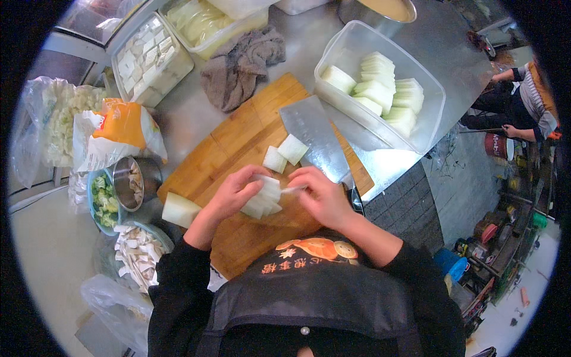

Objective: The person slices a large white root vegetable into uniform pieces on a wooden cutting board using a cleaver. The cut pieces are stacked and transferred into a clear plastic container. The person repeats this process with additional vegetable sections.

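Observation:
My left hand point(235, 191) is closed round a fanned stack of thin, pale green-white slices point(262, 205) that look like winter melon. Between the fingertips of my right hand point(326, 199) is the edge of one slice point(292, 190), beside the stack and slightly blurred. Both hands are over a wooden cutting board point(208, 154). Two loose pieces point(285, 152) lie just beyond my fingers. A wide cleaver point(315, 134) rests flat on the board's right side, its dark handle partly hidden behind my right hand. An uncut block point(180, 209) sits at the board's left edge.
A clear plastic tub point(380, 128) with stacked slices stands at the far right. Behind the board lies a brown cloth point(235, 68). Along the left are a tub of white cubes point(148, 59), an orange-white bag point(119, 134), a metal pot point(143, 175) and bowls. Another person point(523, 98) is at far right.

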